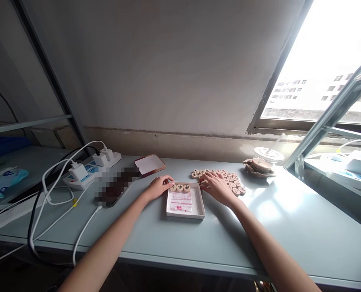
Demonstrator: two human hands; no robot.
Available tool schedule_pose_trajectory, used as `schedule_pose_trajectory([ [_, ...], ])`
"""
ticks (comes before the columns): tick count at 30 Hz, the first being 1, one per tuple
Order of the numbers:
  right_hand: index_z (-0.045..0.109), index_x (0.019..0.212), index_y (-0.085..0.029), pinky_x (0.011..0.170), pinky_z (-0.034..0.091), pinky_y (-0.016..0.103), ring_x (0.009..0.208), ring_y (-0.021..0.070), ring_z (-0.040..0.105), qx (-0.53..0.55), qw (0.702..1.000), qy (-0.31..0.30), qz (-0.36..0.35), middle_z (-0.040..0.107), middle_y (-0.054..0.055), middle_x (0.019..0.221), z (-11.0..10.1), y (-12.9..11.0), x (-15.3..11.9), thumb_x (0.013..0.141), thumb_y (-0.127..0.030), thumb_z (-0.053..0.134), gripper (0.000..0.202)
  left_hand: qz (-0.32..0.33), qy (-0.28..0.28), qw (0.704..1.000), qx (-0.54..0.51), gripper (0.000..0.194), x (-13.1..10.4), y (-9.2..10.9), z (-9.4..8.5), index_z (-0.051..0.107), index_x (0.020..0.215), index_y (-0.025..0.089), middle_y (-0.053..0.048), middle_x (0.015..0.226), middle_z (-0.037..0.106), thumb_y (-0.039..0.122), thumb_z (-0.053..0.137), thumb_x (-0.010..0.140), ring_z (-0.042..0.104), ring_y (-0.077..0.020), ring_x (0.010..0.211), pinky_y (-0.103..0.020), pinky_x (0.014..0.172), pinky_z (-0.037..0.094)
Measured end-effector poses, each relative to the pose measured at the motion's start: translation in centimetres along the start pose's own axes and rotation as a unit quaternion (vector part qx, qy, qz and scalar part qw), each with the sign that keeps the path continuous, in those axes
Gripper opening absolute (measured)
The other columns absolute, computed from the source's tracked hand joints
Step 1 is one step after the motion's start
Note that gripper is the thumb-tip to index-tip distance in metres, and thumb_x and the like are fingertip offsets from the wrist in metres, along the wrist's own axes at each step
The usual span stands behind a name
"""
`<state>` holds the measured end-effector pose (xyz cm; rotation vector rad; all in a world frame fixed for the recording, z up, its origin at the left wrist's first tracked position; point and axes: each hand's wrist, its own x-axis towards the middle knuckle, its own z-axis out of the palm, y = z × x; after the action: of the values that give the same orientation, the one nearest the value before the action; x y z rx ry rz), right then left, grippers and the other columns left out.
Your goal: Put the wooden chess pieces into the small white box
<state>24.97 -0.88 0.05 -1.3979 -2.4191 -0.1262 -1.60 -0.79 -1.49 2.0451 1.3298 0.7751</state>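
Note:
A shallow white box (199, 207) lies on the grey-blue table (289, 227), with a small plastic bag (182, 201) in its bottom. Three round wooden chess pieces (180, 187) sit in a row along its far wall. My left hand (158, 187) rests at the box's far left corner, fingertips touching the leftmost piece. My right hand (218, 187) lies just right of the box, fingers curled over the near edge of a pile of loose wooden pieces (229, 180). Whether those fingers pinch a piece is hidden.
The box lid (150, 164) lies behind my left hand. A dark blurred flat object (116, 184) is to the left, beside a power strip (89, 170) with white chargers and cables. A plastic cup (267, 156) stands at the back right by the window.

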Motion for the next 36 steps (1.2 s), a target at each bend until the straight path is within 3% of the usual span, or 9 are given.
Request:
schedule_pose_trajectory([
  [7,0.059,0.089,-0.024,0.084,0.032,0.039,0.09,0.0222,0.052,0.061,0.997,0.027,0.048,0.062,0.003,0.094,-0.9,0.5,0.2,0.084,-0.044,0.047,0.024,-0.025,-0.017,1.0,-0.005,0.031,-0.1,0.3,-0.3,0.059,0.094,0.02,-0.003,0.083,0.064,0.044,0.048,0.078,0.055,-0.0183,0.077,-0.025,0.065,0.039],
  [10,0.058,0.091,-0.025,0.081,0.035,0.036,0.089,0.0211,0.052,0.12,0.992,0.019,0.032,0.061,0.004,0.096,-1.0,-0.4,0.2,0.085,-0.047,0.044,0.028,-0.029,-0.033,0.999,-0.01,0.031,-0.1,0.3,-0.4,0.059,0.095,0.02,-0.002,0.083,0.064,0.042,0.05,0.076,0.055,-0.0181,0.076,-0.025,0.064,0.039],
  [17,0.058,0.094,-0.024,0.081,0.033,0.037,0.095,0.0218,0.051,0.07,0.998,0.003,-0.001,0.059,0.005,0.101,0.1,-2.7,0.0,0.083,-0.039,0.049,0.02,-0.03,-0.042,0.998,-0.038,0.031,0.0,0.0,-0.3,0.058,0.096,0.02,-0.003,0.089,0.063,0.042,0.051,0.076,0.055,-0.0183,0.08,-0.025,0.066,0.039],
  [23,0.056,0.097,-0.025,0.081,0.032,0.036,0.096,0.021,0.05,0.048,0.999,0.012,-0.004,0.06,0.004,0.099,-0.2,-2.8,-0.1,0.083,-0.032,0.05,0.017,-0.022,-0.044,0.998,-0.037,0.031,0.1,-0.2,-0.4,0.058,0.096,0.019,-0.002,0.086,0.063,0.042,0.053,0.075,0.055,-0.0179,0.079,-0.025,0.066,0.039],
  [30,0.057,0.089,-0.025,0.081,0.031,0.037,0.094,0.0216,0.05,0.031,0.999,0.006,-0.002,0.059,0.003,0.094,-0.8,-3.2,-0.1,0.08,-0.03,0.053,0.011,-0.028,-0.046,0.997,-0.047,0.033,0.3,-0.1,-0.3,0.06,0.093,0.018,-0.003,0.087,0.063,0.044,0.054,0.074,0.055,-0.0184,0.08,-0.026,0.068,0.039],
  [36,0.057,0.087,-0.024,0.082,0.036,0.035,0.094,0.0192,0.051,0.103,0.994,-0.021,-0.015,0.058,0.003,0.094,-0.9,-2.7,-0.2,0.081,-0.027,0.05,0.01,-0.039,-0.026,0.999,-0.028,0.032,0.1,0.2,-0.1,0.061,0.091,0.019,-0.003,0.086,0.063,0.045,0.054,0.074,0.054,-0.0187,0.079,-0.026,0.068,0.039],
])
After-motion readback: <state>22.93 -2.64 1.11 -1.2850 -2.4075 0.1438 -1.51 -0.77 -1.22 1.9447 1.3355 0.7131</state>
